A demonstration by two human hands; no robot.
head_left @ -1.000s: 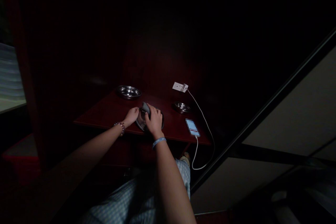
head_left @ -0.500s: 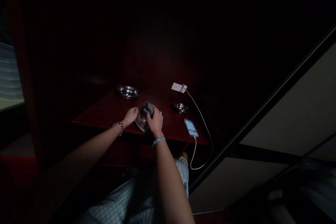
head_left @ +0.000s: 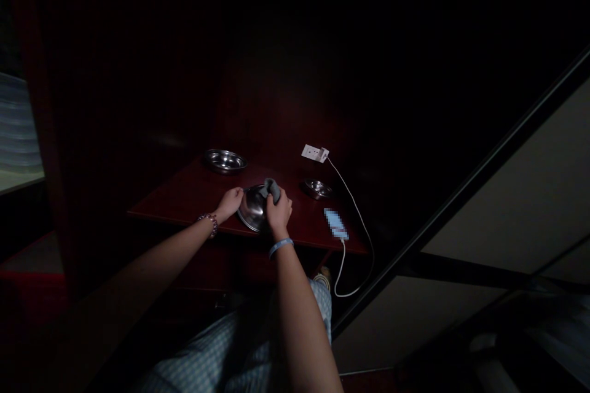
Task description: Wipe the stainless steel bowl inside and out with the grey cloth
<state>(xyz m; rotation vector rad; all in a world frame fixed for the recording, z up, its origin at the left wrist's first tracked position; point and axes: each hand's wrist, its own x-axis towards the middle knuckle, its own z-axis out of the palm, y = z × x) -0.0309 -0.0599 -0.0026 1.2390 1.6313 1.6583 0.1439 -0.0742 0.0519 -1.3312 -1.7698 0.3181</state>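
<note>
A steel bowl (head_left: pixel 253 209) lies on a dark red wooden table (head_left: pixel 184 193), tilted up on its edge. My left hand (head_left: pixel 230 201) grips its left rim, a beaded bracelet on that wrist. My right hand (head_left: pixel 279 210) is closed on a grey cloth (head_left: pixel 271 188) and presses it against the bowl's right side. A blue band circles my right wrist.
A wider steel dish (head_left: pixel 225 161) sits at the table's back left and a small steel bowl (head_left: pixel 317 188) at the right. A phone (head_left: pixel 335 225) lies near the right edge, its white cable (head_left: pixel 357 215) running to a wall socket (head_left: pixel 314 153). The surroundings are dark.
My right hand has slid the grey cloth to the right across the bowl, and the bowl now shows more of its surface. My left hand has stayed on the rim.
</note>
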